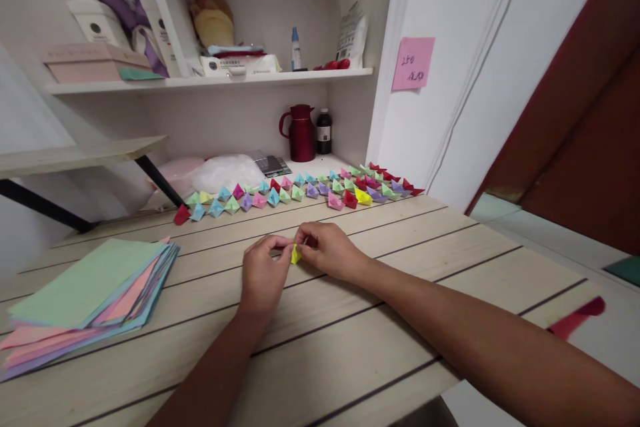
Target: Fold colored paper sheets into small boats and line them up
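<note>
A small yellow folded paper piece sits between my two hands, just above the wooden tabletop. My left hand pinches its left side with fingers curled. My right hand pinches its right side, fingers closed too. Behind them, several small folded paper boats in many colours lie in rows along the far edge of the table.
A stack of coloured paper sheets lies at the left. A red scrap of paper rests at the right edge. A red jug, a dark bottle and plastic bags stand at the back under a shelf. A pink note hangs on the wall.
</note>
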Tool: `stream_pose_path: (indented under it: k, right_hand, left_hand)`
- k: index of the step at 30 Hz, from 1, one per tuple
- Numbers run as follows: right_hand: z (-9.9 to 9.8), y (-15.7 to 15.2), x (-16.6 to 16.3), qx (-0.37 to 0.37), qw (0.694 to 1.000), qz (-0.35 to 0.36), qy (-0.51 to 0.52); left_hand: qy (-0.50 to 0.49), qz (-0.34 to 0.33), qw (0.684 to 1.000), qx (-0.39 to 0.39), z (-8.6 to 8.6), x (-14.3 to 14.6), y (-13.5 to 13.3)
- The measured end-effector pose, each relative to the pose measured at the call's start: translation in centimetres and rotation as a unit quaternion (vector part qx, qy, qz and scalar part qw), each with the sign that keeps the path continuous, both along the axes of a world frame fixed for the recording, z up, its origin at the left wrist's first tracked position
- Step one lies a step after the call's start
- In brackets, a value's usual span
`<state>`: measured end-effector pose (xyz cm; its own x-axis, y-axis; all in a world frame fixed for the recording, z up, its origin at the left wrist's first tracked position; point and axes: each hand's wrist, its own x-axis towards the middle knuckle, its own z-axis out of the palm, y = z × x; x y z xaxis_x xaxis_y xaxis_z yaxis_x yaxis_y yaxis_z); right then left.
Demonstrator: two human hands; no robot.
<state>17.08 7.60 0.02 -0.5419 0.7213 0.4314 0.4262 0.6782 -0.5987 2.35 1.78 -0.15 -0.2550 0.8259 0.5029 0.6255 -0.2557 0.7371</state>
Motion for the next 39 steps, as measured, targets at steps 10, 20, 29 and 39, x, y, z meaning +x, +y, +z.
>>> stream_pose_path:
  k: [10, 20, 29, 39]
  right_hand:
    - [0.2, -0.1, -0.1, 0.032, 0.998, -0.029, -0.039]
    - [0.8, -0.4, -0.2, -0.076, 0.997, 0.013, -0.001]
    - [0.4, 0.1, 0.0, -0.057, 0.998, -0.01, 0.001]
    - [0.1, 0.3, 0.1, -0.052, 0.998, -0.006, -0.041]
  left_hand:
    - [0.039, -0.032, 0.998, 0.024, -0.5, 0.1, 0.3]
    - [-0.124, -0.033, 0.989, -0.075, -0.5, -0.4, 0.2]
    - [-0.02, -0.033, 0.994, -0.101, 1.3, -3.0, -0.5]
    - [0.178, -0.036, 0.96, -0.214, 0.3, -2.8, -0.3]
